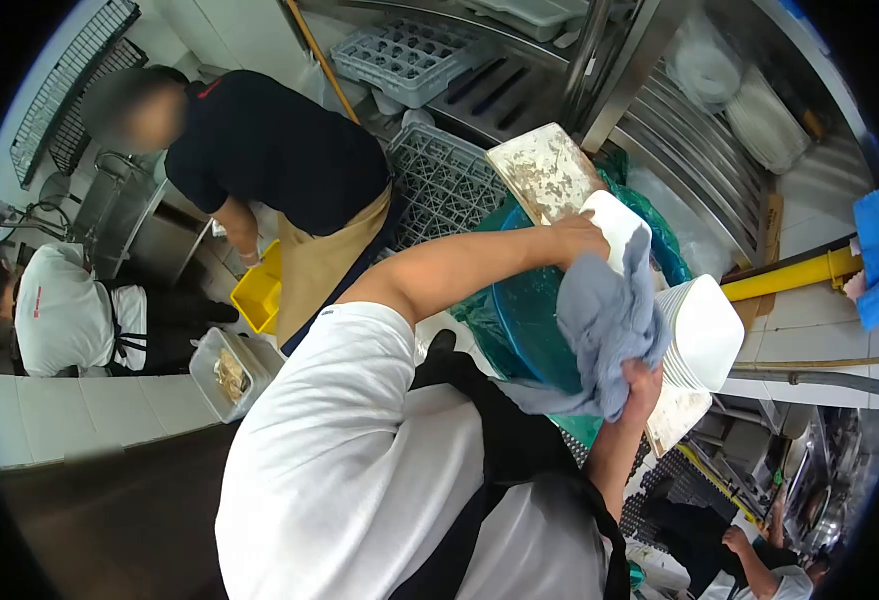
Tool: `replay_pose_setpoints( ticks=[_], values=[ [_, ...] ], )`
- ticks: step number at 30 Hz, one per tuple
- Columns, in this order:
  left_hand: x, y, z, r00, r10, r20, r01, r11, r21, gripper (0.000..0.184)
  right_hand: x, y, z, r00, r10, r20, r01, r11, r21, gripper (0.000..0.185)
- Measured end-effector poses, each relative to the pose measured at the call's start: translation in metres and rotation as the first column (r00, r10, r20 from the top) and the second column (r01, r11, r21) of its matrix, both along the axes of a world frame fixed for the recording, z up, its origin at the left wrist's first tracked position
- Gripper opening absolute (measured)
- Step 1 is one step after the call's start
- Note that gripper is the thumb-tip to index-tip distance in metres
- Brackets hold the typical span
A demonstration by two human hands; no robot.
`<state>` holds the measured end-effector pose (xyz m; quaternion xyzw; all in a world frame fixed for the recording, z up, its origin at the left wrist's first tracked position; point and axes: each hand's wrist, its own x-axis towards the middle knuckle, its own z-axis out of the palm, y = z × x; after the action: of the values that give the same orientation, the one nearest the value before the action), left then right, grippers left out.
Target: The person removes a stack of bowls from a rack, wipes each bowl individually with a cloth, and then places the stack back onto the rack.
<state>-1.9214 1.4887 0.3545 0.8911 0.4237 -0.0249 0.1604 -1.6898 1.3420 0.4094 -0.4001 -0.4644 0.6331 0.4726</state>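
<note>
- Head view: at the blue-green bin (531, 325), the camera wearer's right hand (644, 385) is closed on a bunched grey-blue cloth (607, 318), which hangs in folds over the bin's near side.
- The left hand (577, 240) grasps a white container (615, 222) above the bin, its fingers partly hidden; the cloth touches this container.
- A stack of nested white containers (701, 332) sits beside the bin, over a stained white board (677, 415).
- Another stained board surface (542, 172) shows at the bin's upper edge, with green plastic (649, 210) bunched next to it.
- Left of the bin I see grey dish racks (444, 180).
- Farther left of it, a co-worker in a black shirt (274, 145) leans over a yellow tub (259, 288).
- Beyond, a second worker in white (64, 310) is by a sink (114, 215), well apart from the bin.
</note>
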Motion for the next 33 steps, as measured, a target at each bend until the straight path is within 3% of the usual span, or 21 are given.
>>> replay_pose_setpoints(
  ticks=[3, 6, 7, 8, 10, 11, 12, 14, 16, 17, 20, 21, 23, 24, 26, 27, 29, 30, 31, 32, 33],
  values=[
    [0.011, -0.006, 0.006, 0.990, 0.095, 0.102, -0.098, 0.995, 0.019, 0.036, -0.001, -0.023, 0.005, 0.975, -0.046, -0.217, 0.031, 0.997, -0.073, 0.062],
    [0.024, -0.010, -0.005, 0.970, 0.198, 0.141, -0.226, 0.949, 0.218, 0.033, 0.009, -0.028, -0.006, 0.984, -0.085, -0.155, 0.075, 0.995, -0.072, 0.054],
    [0.026, -0.009, -0.006, 0.994, 0.065, 0.091, -0.087, 0.963, 0.255, 0.030, 0.015, -0.033, -0.016, 0.992, -0.119, -0.038, 0.119, 0.993, -0.015, 0.047],
    [0.022, -0.005, -0.008, 0.996, -0.082, 0.036, 0.069, 0.955, 0.289, 0.028, 0.005, -0.038, -0.006, 0.988, -0.126, -0.086, 0.130, 0.991, 0.036, 0.044],
    [0.022, -0.017, 0.002, 0.852, -0.089, 0.515, -0.080, 0.951, 0.298, 0.028, -0.004, -0.040, 0.010, 0.993, -0.055, -0.100, 0.069, 0.988, 0.139, 0.033],
    [0.028, -0.027, 0.013, 0.738, 0.006, 0.674, -0.151, 0.976, 0.158, 0.023, -0.009, -0.039, 0.015, 0.980, -0.015, -0.200, 0.056, 0.978, 0.200, 0.031],
    [0.025, -0.032, 0.011, 0.718, 0.018, 0.696, -0.201, 0.963, 0.182, 0.025, -0.013, -0.038, 0.020, 0.993, -0.064, -0.100, 0.089, 0.960, 0.266, 0.031],
    [0.026, -0.056, 0.047, 0.509, 0.177, 0.842, -0.279, 0.960, -0.033, 0.040, -0.025, -0.029, 0.030, 0.978, -0.209, 0.016, 0.176, 0.862, 0.475, 0.038],
    [0.003, -0.050, 0.003, 0.180, 0.553, 0.813, -0.160, 0.832, -0.531, 0.035, -0.039, -0.017, 0.043, 0.933, -0.286, 0.217, 0.086, 0.766, 0.637, 0.038],
    [0.002, -0.073, 0.014, 0.220, 0.368, 0.903, -0.292, 0.908, -0.299, 0.034, -0.045, -0.007, 0.046, 0.857, -0.355, 0.374, -0.030, 0.690, 0.723, 0.038],
    [0.032, -0.128, 0.048, 0.185, 0.160, 0.970, -0.464, 0.884, -0.057, 0.033, -0.063, 0.020, 0.055, 0.693, -0.550, 0.465, -0.141, 0.530, 0.836, 0.038],
    [0.027, -0.141, 0.061, 0.187, 0.156, 0.970, -0.458, 0.887, -0.055, 0.033, -0.063, 0.024, 0.074, 0.746, -0.534, 0.397, -0.042, 0.558, 0.829, 0.038],
    [0.003, -0.155, 0.080, -0.006, 0.506, 0.862, 0.055, 0.861, -0.505, 0.052, -0.064, 0.033, 0.104, 0.906, -0.405, 0.124, 0.219, 0.699, 0.681, 0.034],
    [-0.009, -0.155, 0.078, -0.005, 0.506, 0.863, 0.051, 0.862, -0.505, 0.052, -0.061, 0.036, 0.103, 0.907, -0.402, 0.121, 0.219, 0.699, 0.680, 0.034],
    [-0.029, -0.147, 0.071, -0.129, 0.244, 0.961, 0.336, 0.923, -0.190, 0.055, -0.051, 0.045, 0.095, 0.988, -0.117, -0.100, 0.136, 0.967, 0.214, 0.032],
    [-0.008, -0.160, 0.106, -0.319, 0.370, 0.872, 0.185, 0.927, -0.326, 0.036, -0.055, 0.046, 0.064, 0.989, -0.111, -0.103, 0.131, 0.968, 0.216, 0.032],
    [-0.013, -0.154, 0.115, -0.371, 0.334, 0.866, 0.198, 0.940, -0.277, 0.043, -0.057, 0.034, -0.011, 0.981, -0.191, -0.026, 0.189, 0.922, 0.339, 0.033],
    [-0.011, -0.149, 0.118, -0.420, 0.312, 0.852, 0.221, 0.946, -0.237, 0.049, -0.059, 0.013, 0.014, 0.903, 0.073, -0.423, 0.005, 0.984, 0.179, 0.039],
    [-0.001, -0.144, 0.126, -0.443, 0.293, 0.847, 0.183, 0.955, -0.235, 0.045, -0.061, -0.005, 0.003, 0.952, 0.039, -0.303, -0.033, 0.999, 0.027, 0.042],
    [0.008, -0.141, 0.131, -0.443, 0.313, 0.840, 0.204, 0.948, -0.245, 0.045, -0.059, -0.012, -0.010, 0.954, 0.300, -0.022, -0.292, 0.941, 0.170, 0.040],
    [0.018, -0.137, 0.136, -0.331, 0.351, 0.876, 0.163, 0.936, -0.313, 0.038, -0.054, -0.023, 0.019, 0.927, 0.370, 0.060, -0.372, 0.889, 0.267, 0.036]
  ],
)
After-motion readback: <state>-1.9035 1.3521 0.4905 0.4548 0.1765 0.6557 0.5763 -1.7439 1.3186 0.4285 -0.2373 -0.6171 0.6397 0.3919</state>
